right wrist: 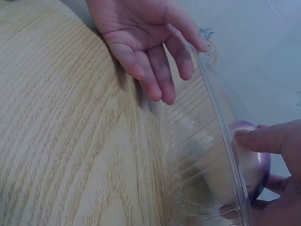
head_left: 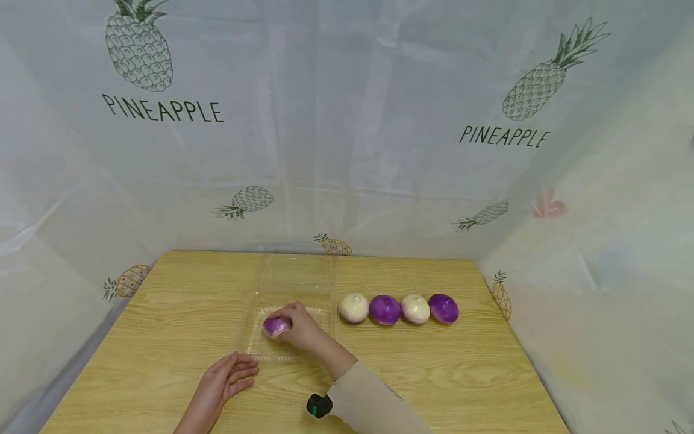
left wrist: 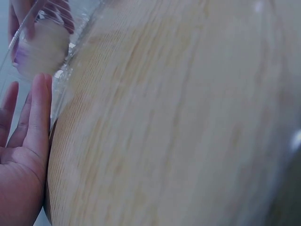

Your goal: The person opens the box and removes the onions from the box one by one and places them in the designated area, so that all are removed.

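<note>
A purple-and-white turnip (head_left: pixel 277 326) is in my right hand (head_left: pixel 299 327), gripped between thumb and fingers over the base of a clear plastic clamshell box (head_left: pixel 255 346). In the right wrist view the turnip (right wrist: pixel 251 165) shows behind the box's ribbed wall, with the right thumb (right wrist: pixel 263 140) on it. My left hand (head_left: pixel 219 383) lies by the box's near left corner, fingers extended and holding nothing. The left wrist view shows its palm (left wrist: pixel 21 165) turned toward the box. Whether its fingertips touch the plastic, I cannot tell.
Right of the box, several turnips stand in a row: a pale one (head_left: pixel 354 308), a purple one (head_left: pixel 385 310), another pale one (head_left: pixel 415 309) and a purple one (head_left: pixel 444 308). The box's raised lid (head_left: pixel 297 271) reaches the table's back edge. A pineapple-print curtain (head_left: pixel 347 150) surrounds the wooden table (head_left: pixel 461 380).
</note>
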A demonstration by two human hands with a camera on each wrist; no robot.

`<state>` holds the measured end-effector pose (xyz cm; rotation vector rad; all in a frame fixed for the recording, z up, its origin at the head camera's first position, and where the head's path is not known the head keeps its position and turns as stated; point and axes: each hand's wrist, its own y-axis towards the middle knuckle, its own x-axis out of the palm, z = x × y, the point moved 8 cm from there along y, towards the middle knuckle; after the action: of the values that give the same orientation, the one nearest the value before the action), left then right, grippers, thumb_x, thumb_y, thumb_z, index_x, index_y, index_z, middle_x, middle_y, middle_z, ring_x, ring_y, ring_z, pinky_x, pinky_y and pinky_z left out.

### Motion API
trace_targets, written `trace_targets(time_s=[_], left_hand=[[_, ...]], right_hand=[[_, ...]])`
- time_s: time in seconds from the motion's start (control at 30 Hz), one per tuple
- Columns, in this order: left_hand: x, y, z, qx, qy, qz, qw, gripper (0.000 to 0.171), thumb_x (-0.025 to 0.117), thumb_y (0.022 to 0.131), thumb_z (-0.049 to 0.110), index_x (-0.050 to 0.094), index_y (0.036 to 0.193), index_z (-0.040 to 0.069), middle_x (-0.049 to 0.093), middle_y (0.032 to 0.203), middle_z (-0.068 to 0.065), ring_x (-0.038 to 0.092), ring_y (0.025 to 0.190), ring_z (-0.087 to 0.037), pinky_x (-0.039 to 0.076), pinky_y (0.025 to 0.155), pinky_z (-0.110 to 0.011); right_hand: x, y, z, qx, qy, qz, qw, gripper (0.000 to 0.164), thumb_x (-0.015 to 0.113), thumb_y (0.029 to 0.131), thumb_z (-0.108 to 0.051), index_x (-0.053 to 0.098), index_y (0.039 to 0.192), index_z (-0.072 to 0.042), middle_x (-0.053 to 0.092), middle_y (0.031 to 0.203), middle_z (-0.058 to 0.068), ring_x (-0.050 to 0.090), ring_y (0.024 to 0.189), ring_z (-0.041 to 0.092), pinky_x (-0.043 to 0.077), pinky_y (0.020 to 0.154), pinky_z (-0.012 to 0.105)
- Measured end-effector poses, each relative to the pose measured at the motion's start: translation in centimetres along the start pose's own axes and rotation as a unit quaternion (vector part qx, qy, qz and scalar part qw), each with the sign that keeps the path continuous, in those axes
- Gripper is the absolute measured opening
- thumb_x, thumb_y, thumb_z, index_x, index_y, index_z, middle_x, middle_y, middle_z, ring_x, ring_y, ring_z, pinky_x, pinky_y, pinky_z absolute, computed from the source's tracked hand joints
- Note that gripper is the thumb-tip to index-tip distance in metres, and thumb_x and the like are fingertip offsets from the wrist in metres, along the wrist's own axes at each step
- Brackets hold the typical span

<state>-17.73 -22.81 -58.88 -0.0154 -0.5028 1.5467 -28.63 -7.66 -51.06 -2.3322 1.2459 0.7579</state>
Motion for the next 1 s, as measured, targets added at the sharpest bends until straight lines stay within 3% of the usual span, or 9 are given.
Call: trace_targets(time_s=[0.13,0.37,0.6,0.7,0.87,1.0], left_hand=[[0.0,0.0,0.0,-0.002,-0.006,0.002,1.0,0.045,0.045,0.106,0.034,0.06,0.118,-0.006,0.066,0.111,-0.015,0.065,0.104,-0.025,0.054,0.091,-0.037],[0.0,0.1,0.2,0.011,-0.008,-0.011,0.9999,0.044,0.043,0.106,0.032,0.061,0.117,-0.007,0.066,0.11,-0.016,0.066,0.103,-0.024,0.055,0.09,-0.037],[0.1,0.2,0.5,0.019,-0.016,-0.022,0.9995,0.042,0.043,0.106,0.033,0.063,0.115,-0.003,0.067,0.11,-0.014,0.066,0.103,-0.023,0.055,0.089,-0.037],[0.1,0.2,0.5,0.023,-0.016,-0.027,0.9992,0.042,0.043,0.106,0.033,0.064,0.115,-0.002,0.067,0.11,-0.015,0.066,0.103,-0.024,0.055,0.09,-0.037],[0.3,0.0,0.5,0.02,-0.015,-0.028,0.9993,0.041,0.043,0.106,0.033,0.065,0.113,0.0,0.067,0.11,-0.014,0.066,0.103,-0.024,0.055,0.09,-0.037],[0.3,-0.1,0.5,0.019,-0.014,-0.027,0.9994,0.041,0.043,0.106,0.033,0.064,0.114,-0.001,0.067,0.11,-0.014,0.066,0.103,-0.024,0.055,0.09,-0.037]], right_hand=[[0.0,-0.3,0.0,0.0,0.011,-0.008,1.0,0.037,0.076,0.085,-0.008,0.069,0.119,-0.021,0.048,0.114,0.0,0.053,0.106,0.019,0.049,0.091,0.032],[-0.3,-0.3,-0.3,-0.018,0.012,-0.002,1.0,0.038,0.06,0.089,0.006,0.072,0.114,-0.02,0.057,0.116,0.005,0.056,0.107,0.024,0.05,0.09,0.033],[0.5,0.4,-0.8,-0.07,0.007,-0.031,0.997,0.041,0.076,0.082,0.0,0.069,0.122,-0.01,0.063,0.122,0.0,0.052,0.116,0.013,0.047,0.098,0.029],[0.8,0.5,-0.9,-0.079,0.002,-0.033,0.996,0.047,0.081,0.079,-0.005,0.067,0.124,-0.01,0.062,0.121,-0.001,0.051,0.113,0.01,0.046,0.096,0.024],[1.7,0.5,-1.0,-0.058,0.008,-0.034,0.998,0.055,0.085,0.078,-0.016,0.064,0.128,-0.014,0.058,0.115,-0.004,0.05,0.104,0.006,0.047,0.089,0.021],[2.3,0.4,-1.1,-0.036,0.01,-0.034,0.999,0.057,0.085,0.077,-0.02,0.062,0.128,-0.013,0.057,0.117,-0.005,0.051,0.107,0.007,0.047,0.091,0.022]])
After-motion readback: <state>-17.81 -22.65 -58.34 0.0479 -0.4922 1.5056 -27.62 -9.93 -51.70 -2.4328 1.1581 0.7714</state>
